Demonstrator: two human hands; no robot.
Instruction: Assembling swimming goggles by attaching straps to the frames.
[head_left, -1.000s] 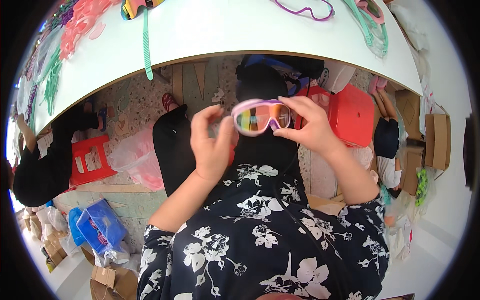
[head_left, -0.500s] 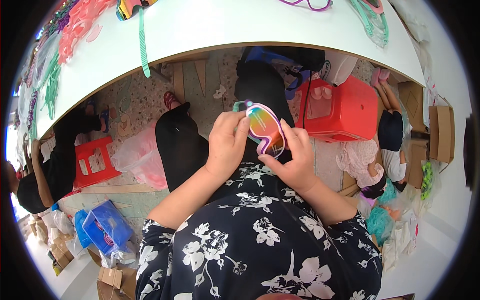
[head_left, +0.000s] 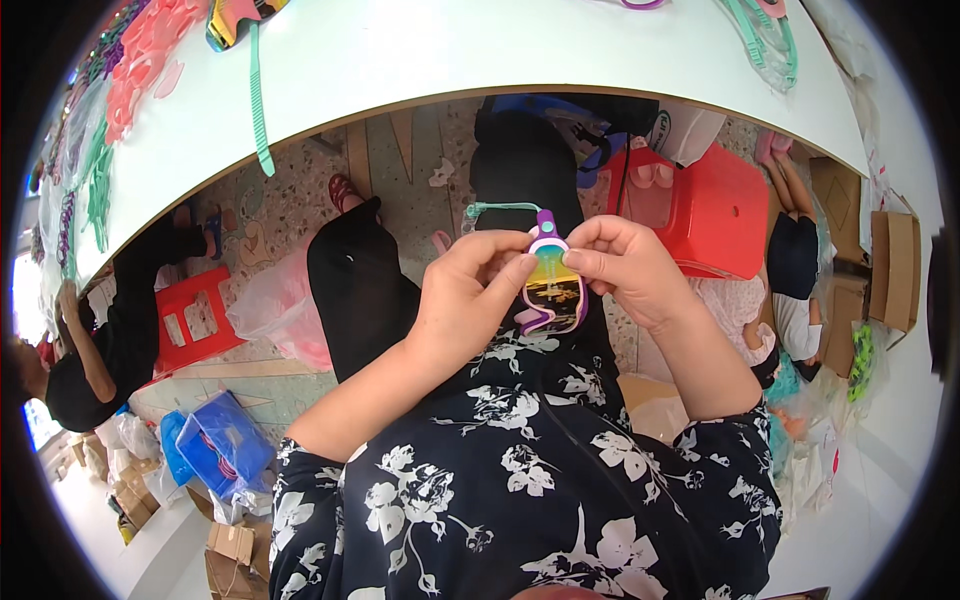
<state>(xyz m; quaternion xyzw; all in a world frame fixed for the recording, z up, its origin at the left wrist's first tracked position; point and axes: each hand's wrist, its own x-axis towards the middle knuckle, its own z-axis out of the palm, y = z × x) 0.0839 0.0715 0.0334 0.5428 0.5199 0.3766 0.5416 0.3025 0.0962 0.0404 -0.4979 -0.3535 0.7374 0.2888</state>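
Observation:
A pair of swim goggles with a rainbow mirrored lens and a purple and white frame is held above my lap, its length pointing away from me. My left hand pinches the frame's left edge near the far end. On the other side my right hand grips the same end between thumb and fingers. A purple side clip stands out beyond my fingertips, and a mint-green strap trails from it to the left. Part of the frame is hidden behind my fingers.
The white table curves ahead, with coral pieces, another pair of goggles and green straps on it. A red stool stands to the right, a blue crate lower left. Other people sit at both sides.
The goggles have turned so one end points away from me. My right hand has moved from their near right edge up to the far end, beside my left hand.

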